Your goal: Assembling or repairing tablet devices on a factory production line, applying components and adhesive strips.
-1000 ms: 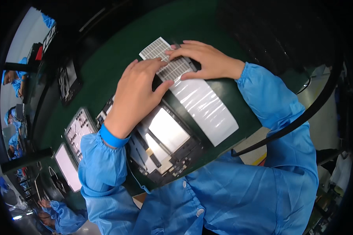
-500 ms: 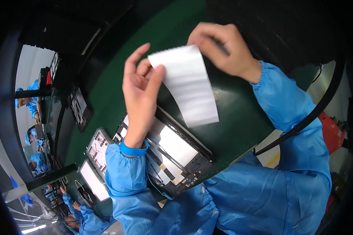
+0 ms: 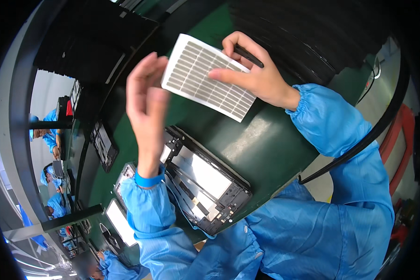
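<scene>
My right hand (image 3: 261,74) grips a white sheet of small grey rectangular stickers (image 3: 205,77), thumb on the printed face. A slim black tool (image 3: 248,56), its kind unclear, is also tucked among that hand's fingers. My left hand (image 3: 147,93), smeared by motion, is raised at the sheet's left edge. Its thumb stands apart from the fingers, and nothing shows between them. Whether it touches the sheet is hard to tell. Below the hands lies an opened tablet-like device (image 3: 205,175) with silvery panels, a black frame and exposed parts near its lower end.
The bench top is green (image 3: 275,140). Left of my forearm lie a white panel (image 3: 120,221) and a partly hidden tray (image 3: 125,177). Another opened device (image 3: 103,144) sits farther left. A black cable (image 3: 354,144) arcs past my right sleeve. Co-workers in blue are at left.
The sheet has turned from its blank side to its stickered face and moved up, now gripped in my right hand. My left hand has shifted left, its thumb off the sheet.
</scene>
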A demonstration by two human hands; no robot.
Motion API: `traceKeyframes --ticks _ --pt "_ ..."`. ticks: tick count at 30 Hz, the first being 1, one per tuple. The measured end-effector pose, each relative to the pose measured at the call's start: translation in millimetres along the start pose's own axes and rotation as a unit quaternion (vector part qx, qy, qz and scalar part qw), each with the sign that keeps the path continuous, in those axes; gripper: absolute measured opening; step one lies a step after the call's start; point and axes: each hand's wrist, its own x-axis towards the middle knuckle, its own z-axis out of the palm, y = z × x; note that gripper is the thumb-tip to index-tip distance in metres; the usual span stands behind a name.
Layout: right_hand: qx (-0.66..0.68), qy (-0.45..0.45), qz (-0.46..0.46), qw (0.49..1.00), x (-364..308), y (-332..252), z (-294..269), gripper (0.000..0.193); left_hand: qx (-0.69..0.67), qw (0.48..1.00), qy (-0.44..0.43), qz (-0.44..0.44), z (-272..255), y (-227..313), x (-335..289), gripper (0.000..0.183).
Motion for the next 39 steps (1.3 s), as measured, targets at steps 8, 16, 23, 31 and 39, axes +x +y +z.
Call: traceKeyframes --ticks 8,16,23,31,39 --pt "-0.184 0.07 -0.212 0.957 6 0 -3 0.038 0.092 0.991 0.019 -0.097 22 1 -11 0.037" --pt "-0.089 -0.065 -0.029 0.994 -4 -9 -2 0.033 0.063 0.98 0.084 -0.172 27 2 -35 0.023" --pt "-0.08 -0.051 0.018 0.995 -12 -13 3 0.028 0.026 0.979 0.09 -0.178 26 -3 -42 0.018" --pt "-0.077 0.005 -0.031 0.997 -10 3 5 0.04 0.159 0.963 0.11 -0.19 22 -6 -39 0.019" --pt "0.044 0.014 0.023 0.999 -4 2 -4 0.035 -0.015 0.995 0.017 -0.099 11 2 -43 0.037"
